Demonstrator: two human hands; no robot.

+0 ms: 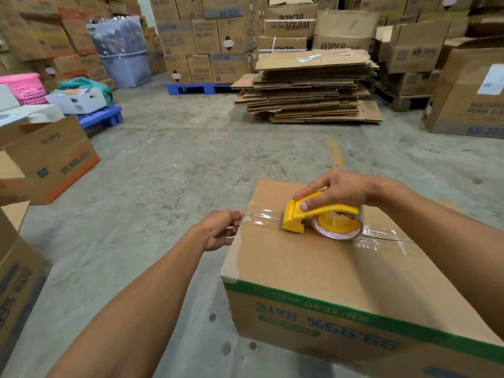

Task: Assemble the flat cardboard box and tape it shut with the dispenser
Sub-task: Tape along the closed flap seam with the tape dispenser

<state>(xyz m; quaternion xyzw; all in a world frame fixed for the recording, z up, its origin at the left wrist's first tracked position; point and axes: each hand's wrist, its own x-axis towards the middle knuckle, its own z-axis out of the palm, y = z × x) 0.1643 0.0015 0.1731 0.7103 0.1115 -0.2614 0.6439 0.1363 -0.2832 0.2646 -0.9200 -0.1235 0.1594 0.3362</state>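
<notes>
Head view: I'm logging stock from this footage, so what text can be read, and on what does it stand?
"WIPER BLADE": stacked carton, far centre.
"WIPER": carton below it.
"KB 3033": carton on the blue pallet.
"99.99% RATE" and "KB-2040", upside down: side of the box being taped.
"FOAM": large carton, far right.
Tape roll print and the white labels: too blurred to read.

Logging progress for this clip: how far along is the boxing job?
Done: cardboard box erected, flaps closed. In hand: right hand runs the yellow tape dispenser along the seam; left hand pins the clear tape at the edge. Left: cutting the tape.
</notes>
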